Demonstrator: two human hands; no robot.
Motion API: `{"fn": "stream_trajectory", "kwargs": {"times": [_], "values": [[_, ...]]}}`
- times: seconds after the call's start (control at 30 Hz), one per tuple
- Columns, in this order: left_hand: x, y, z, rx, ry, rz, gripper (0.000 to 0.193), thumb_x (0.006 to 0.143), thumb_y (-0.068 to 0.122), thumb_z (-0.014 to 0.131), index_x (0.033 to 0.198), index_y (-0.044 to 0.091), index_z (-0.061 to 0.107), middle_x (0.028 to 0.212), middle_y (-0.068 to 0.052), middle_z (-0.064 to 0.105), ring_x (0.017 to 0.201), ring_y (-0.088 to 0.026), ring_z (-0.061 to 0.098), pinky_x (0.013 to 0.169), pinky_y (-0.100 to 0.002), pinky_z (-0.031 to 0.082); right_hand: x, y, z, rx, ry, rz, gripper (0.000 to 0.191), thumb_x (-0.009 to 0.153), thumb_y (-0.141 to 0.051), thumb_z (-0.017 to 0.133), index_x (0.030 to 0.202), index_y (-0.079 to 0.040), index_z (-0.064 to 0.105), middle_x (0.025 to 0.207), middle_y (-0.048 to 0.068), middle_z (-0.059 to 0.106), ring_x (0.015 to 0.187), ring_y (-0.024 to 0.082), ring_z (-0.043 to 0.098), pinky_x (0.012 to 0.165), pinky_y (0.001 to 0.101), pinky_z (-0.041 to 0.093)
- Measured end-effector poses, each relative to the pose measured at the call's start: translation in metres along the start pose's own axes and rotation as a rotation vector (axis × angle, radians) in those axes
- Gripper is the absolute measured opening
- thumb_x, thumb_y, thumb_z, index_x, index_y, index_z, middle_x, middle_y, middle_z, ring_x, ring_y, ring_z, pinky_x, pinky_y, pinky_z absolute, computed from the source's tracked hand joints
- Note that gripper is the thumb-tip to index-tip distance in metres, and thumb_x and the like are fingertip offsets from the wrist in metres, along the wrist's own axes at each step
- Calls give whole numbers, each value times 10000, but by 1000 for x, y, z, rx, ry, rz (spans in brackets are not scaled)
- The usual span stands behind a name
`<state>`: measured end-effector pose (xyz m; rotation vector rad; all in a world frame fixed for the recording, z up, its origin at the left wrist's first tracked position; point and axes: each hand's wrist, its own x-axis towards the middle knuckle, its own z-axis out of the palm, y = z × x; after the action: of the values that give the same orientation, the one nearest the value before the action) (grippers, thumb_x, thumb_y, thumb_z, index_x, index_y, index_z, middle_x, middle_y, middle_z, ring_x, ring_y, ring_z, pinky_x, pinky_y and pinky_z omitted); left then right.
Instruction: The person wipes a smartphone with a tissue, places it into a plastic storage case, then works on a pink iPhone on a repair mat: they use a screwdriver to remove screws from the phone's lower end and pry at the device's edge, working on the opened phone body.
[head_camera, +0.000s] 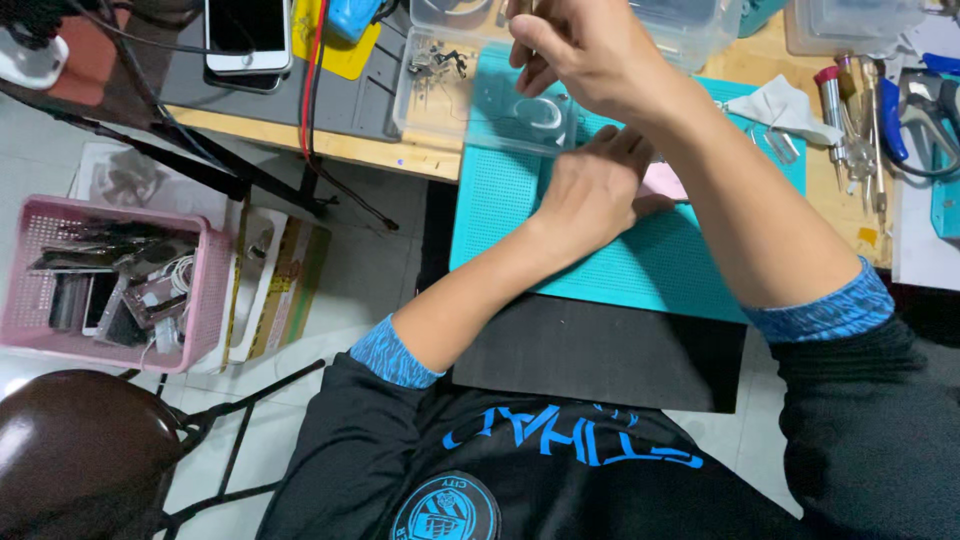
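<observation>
Teal mat, left hand on pink object, right hand above clear box

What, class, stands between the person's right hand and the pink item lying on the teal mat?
The left hand does. It rests flat on the teal mat, covering most of the pink item, while the right hand is raised above the clear plastic box farther back.

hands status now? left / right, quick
Left hand: flat, palm down, pressing a pink item on the teal mat; no grasp visible.
Right hand: fingers curled over the clear plastic box; contents cannot be told.
</observation>
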<state>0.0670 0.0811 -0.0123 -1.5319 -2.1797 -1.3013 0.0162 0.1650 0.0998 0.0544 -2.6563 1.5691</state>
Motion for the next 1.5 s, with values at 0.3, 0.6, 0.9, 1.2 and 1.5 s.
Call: {"fn": "stream_trajectory", "kwargs": {"times": [0.3, 0.6, 0.9, 1.2, 1.5], "values": [[7, 4, -13, 26, -54, 34, 531, 707, 369, 882, 1079, 68, 652, 1023, -107, 657, 977, -343, 646, 727, -456, 544, -93, 12, -58, -38, 255, -273, 103, 1154, 62, 532, 1193, 84, 625, 1136, 143, 696, 1052, 199, 697, 933, 295, 595], [20, 12, -24, 35, -154, 18, 625, 611, 307, 954, 1062, 15, 634, 1039, -127, 581, 991, -354, 556, 777, -489, 479, -217, 47, -48, -39, 563, -147, 508, 1097, 197, 628, 1472, -17, 359, 1171, 217, 707, 1109, 242, 737, 1006, 325, 630], [23, 4, -26, 25, -216, 17, 621, 596, 354, 967, 1031, 28, 667, 1069, -141, 561, 1031, -363, 531, 815, -500, 443, -229, 66, -32, -162, 591, -145, 576, 1118, 165, 671, 1546, -52, 352, 1156, 215, 734, 1047, 229, 755, 913, 292, 628], [21, 2, -24, 23, -217, 12, 638, 595, 368, 964, 1057, 37, 673, 1079, -135, 566, 1047, -361, 528, 804, -506, 435, -224, 59, -33, -258, 567, -146, 544, 1106, 140, 710, 1528, -25, 408, 1126, 193, 744, 1057, 220, 764, 925, 299, 644], [22, 1, -23, 26, -234, 9, 652, 595, 380, 963, 1069, 31, 682, 1086, -137, 574, 1051, -360, 531, 811, -511, 438, -204, 55, -35, -533, 603, -206, 576, 999, 83, 856, 1462, -37, 536, 976, 138, 711, 880, 191, 744, 809, 274, 606]]}}
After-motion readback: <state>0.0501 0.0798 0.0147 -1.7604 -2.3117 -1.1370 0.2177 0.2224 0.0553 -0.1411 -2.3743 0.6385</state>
